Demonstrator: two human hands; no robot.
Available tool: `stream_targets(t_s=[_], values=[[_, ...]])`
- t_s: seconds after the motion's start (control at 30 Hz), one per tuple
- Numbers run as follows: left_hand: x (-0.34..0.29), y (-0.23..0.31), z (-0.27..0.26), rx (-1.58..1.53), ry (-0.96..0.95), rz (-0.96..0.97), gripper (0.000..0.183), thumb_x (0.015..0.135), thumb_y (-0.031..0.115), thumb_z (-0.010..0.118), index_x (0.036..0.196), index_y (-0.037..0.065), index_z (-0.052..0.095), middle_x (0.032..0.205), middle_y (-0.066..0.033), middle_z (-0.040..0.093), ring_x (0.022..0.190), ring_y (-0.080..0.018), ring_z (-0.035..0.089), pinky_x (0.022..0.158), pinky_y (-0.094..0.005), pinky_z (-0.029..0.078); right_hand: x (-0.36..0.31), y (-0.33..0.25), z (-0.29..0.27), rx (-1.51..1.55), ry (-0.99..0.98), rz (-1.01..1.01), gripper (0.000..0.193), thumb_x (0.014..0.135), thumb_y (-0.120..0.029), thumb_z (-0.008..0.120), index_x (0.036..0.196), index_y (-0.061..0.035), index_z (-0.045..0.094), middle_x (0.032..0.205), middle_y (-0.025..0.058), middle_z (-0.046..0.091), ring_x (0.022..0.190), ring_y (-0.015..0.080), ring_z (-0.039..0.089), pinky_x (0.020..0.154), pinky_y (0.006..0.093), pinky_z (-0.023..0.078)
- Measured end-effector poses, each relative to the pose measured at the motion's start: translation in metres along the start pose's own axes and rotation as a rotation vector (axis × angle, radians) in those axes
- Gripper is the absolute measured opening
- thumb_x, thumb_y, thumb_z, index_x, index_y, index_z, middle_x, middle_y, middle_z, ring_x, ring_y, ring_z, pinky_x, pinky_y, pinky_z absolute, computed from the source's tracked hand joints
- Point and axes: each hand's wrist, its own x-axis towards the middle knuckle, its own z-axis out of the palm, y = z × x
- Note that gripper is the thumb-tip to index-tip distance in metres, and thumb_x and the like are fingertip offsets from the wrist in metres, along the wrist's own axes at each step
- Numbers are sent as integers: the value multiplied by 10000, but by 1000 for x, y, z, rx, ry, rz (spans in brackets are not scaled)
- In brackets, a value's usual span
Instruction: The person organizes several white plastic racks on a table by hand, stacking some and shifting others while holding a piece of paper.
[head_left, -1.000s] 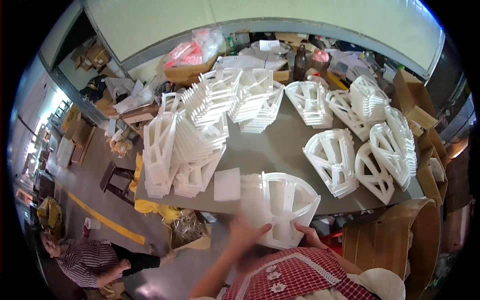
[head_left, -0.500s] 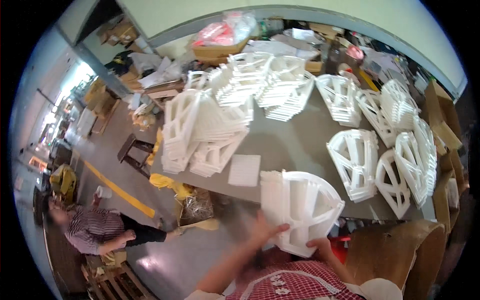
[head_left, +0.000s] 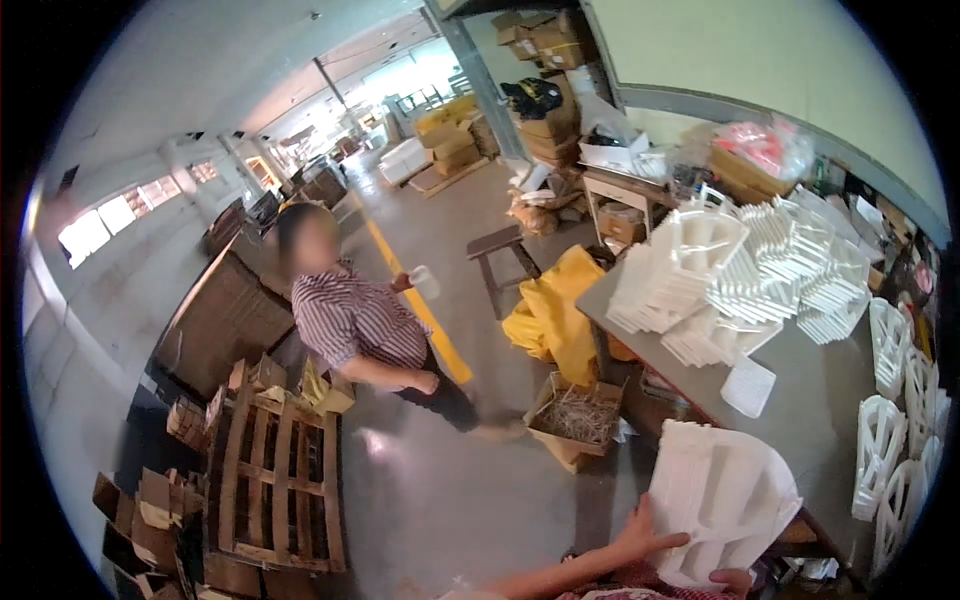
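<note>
Both my hands hold a white plastic quarter-round piece with ribs and open panels, apparently a stack of several, at the table's near edge. My left hand grips its left side, the thumb lying across the face. At its lower edge my right hand is closed on it, only partly in view. Beyond it, on the grey table, similar white pieces lie in overlapping stacks. Near them is a small white rectangular slab. More white fan-shaped pieces stand at the table's right side.
A person in a striped shirt stands to the left with a whitish cup. Between us is a carton of scraps. Yellow sheeting hangs by the table, beside a dark stool. A wooden pallet is at lower left.
My view has swung left, so the table and its stacks sit farther right in the picture. The white pieces remain in both my hands. More of the aisle and the other person shows.
</note>
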Motion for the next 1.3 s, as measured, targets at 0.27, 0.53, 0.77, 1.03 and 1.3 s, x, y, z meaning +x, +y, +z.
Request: stream_targets(t_s=[0.27, 0.53, 0.77, 1.03, 1.3], values=[[-114, -89, -132, -491, 343, -100, 1112, 638, 435, 883, 1373, -115, 257, 1344, -283, 420, 1254, -372, 450, 1050, -443, 377, 46, 87, 119, -100, -257, 208, 535, 719, 3, 690, 1228, 85, 546, 1105, 183, 650, 1010, 296, 634, 909, 380, 506], [-184, -103, -218, -829, 626, -104, 837, 740, 120, 815, 1368, -58, 291, 1274, -210, 521, 1133, -312, 571, 951, -416, 488, 69, 60, 288, -348, -456, 434, 648, 716, 26, 638, 1344, 31, 480, 1219, 191, 624, 1086, 319, 617, 991, 415, 469], [-152, -116, -280, -892, 775, -195, 849, 706, 94, 817, 1366, -36, 299, 1285, -214, 502, 1172, -317, 536, 996, -427, 446, 156, 53, 360, -435, -598, 412, 647, 718, 3, 666, 1340, 22, 488, 1212, 171, 630, 1091, 297, 611, 985, 390, 459], [-74, -104, -404, -931, 781, -221, 898, 706, 160, 843, 1395, -26, 296, 1309, -203, 499, 1201, -312, 521, 1010, -425, 435, 279, 20, 447, -475, -749, 371, 652, 717, -25, 700, 1335, 11, 497, 1203, 149, 637, 1093, 272, 606, 977, 364, 448], [-24, -132, -498, -993, 946, -270, 822, 796, 198, 753, 1448, 30, 282, 1231, -247, 545, 1003, -359, 605, 751, -478, 508, 385, 11, 547, -587, -879, 442, 686, 691, -60, 740, 1332, -6, 502, 1189, 138, 640, 1087, 256, 604, 962, 346, 446]])
